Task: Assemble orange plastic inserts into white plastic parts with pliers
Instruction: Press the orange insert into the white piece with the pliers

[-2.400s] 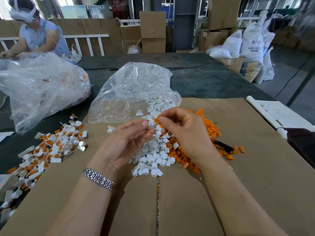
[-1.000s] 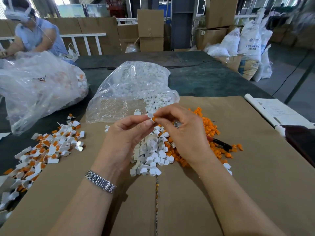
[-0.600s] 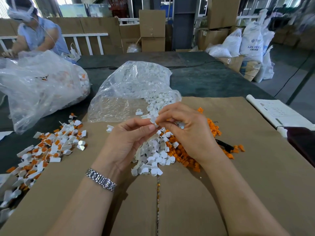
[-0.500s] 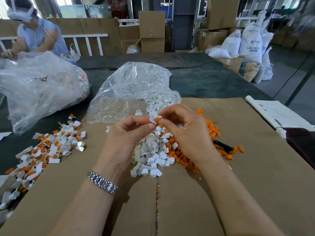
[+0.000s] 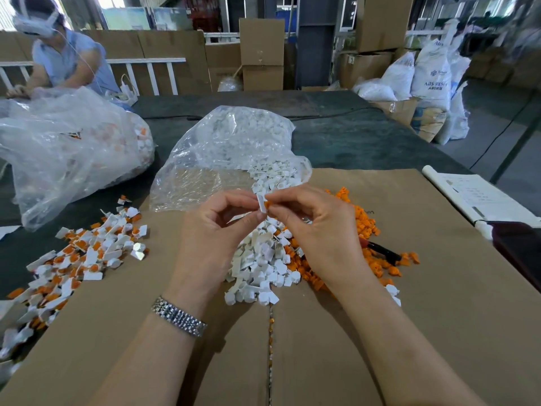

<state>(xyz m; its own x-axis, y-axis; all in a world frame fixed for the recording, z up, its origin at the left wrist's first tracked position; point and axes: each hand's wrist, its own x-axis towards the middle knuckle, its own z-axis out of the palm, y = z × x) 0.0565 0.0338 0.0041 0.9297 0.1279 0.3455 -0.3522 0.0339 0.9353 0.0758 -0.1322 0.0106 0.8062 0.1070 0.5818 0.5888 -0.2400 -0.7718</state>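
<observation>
**Insert at the mouth, and it could slip**

Left hand (image 5: 216, 230) pinches a white part (image 5: 261, 203), right hand (image 5: 319, 227) pinches an orange insert (image 5: 268, 204) against it, above the piles mid-bench. Both grips narrow, fingertip only. Go in crooked and the insert may jam or pop loose into the heap. Pliers (image 5: 380, 251) lie idle behind the right wrist.

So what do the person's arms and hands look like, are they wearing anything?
Both arms are bare, with no sleeves and no gloves showing. The left wrist wears a shiny silver metal link bracelet, maybe a watch band. The left hand and right hand show no rings that I can make out.
</observation>
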